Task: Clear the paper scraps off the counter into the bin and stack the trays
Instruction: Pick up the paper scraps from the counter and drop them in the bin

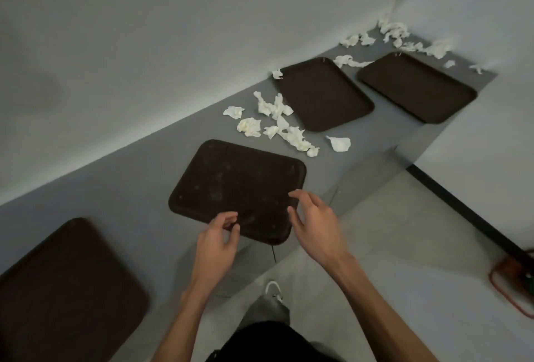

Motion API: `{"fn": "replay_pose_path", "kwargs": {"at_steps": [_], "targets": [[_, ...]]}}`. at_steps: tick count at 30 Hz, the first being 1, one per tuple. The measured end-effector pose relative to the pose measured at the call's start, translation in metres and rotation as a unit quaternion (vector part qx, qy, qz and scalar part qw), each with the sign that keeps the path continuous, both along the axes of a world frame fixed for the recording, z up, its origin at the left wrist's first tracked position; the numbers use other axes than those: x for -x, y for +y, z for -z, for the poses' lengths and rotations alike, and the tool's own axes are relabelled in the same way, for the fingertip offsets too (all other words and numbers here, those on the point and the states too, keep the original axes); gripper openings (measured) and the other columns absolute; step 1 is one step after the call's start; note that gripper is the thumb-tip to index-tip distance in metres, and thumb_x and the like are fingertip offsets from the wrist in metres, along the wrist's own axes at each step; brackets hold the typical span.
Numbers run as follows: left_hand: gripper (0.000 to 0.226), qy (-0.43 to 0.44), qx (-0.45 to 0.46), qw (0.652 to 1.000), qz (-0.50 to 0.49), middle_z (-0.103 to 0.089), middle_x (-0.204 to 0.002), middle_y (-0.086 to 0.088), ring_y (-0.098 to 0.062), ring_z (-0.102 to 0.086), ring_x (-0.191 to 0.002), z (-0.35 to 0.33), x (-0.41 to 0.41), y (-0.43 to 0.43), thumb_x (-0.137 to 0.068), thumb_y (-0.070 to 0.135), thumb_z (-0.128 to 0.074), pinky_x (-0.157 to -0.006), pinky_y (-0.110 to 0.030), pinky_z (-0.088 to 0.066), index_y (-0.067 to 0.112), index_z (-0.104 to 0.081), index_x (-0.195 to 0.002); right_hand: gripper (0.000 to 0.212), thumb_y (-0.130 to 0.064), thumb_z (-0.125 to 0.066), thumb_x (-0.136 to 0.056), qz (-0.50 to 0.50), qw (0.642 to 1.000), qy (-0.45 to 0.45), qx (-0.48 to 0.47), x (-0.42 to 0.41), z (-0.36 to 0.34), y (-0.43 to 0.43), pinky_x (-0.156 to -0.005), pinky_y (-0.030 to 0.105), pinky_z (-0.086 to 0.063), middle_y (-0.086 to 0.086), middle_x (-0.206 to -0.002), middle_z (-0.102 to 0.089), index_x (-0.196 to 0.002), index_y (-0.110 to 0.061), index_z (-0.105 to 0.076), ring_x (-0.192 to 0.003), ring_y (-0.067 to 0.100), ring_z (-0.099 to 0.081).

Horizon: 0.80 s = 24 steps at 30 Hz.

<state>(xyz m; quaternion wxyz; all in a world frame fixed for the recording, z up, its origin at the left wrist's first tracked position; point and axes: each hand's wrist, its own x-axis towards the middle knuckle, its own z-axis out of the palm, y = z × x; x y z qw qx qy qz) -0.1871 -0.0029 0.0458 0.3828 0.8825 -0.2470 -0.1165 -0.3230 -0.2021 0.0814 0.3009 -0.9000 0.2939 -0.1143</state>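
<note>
Tray (231,185) sits beneath empty, loose-fingered left hand (218,236) and right hand (316,224).

Four dark brown trays lay flat in a row along the grey counter (130,188): the nearest tray (66,283), a scuffed second tray (231,182), a third tray (326,96) and the farthest tray (416,87). Crumpled white paper scraps (277,119) lay between the second and third, and more scraps (398,35) were in the far corner.

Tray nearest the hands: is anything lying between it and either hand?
Nothing visible. The left hand and right hand are at the near edge of the tray; the paper scraps lie beyond its far side.
</note>
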Motion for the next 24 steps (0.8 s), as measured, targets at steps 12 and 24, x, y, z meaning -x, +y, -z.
{"fn": "replay_pose_path", "kwargs": {"at_steps": [12, 24], "targets": [[0.026, -0.006, -0.008, 0.995, 0.097, -0.071, -0.117, 0.016, 0.004, -0.064, -0.110, -0.001, -0.045, -0.227, -0.101, 0.025, -0.065, -0.099, -0.025, -0.055, 0.027, -0.067, -0.126, 0.046, -0.021, -0.061, -0.101, 0.056, 0.995, 0.078, 0.039, -0.052, 0.046, -0.236, -0.086, 0.047, -0.058, 0.006, -0.144, -0.055, -0.145, -0.030, -0.048, -0.114, 0.038, -0.065], [0.028, 0.056, -0.009, 0.998, -0.002, -0.070, -0.114, 0.015, 0.006, -0.064, -0.105, 0.007, -0.018, -0.312, -0.102, 0.022, -0.064, -0.088, -0.006, -0.048, 0.023, -0.066, -0.130, 0.041, -0.011, -0.047, -0.106, -0.184, 0.951, 0.219, 0.119, -0.081, 0.130, -0.341, -0.115, 0.046, -0.043, 0.012, -0.154, -0.050, -0.146, -0.011, -0.057, -0.141, 0.033, -0.044]]}}
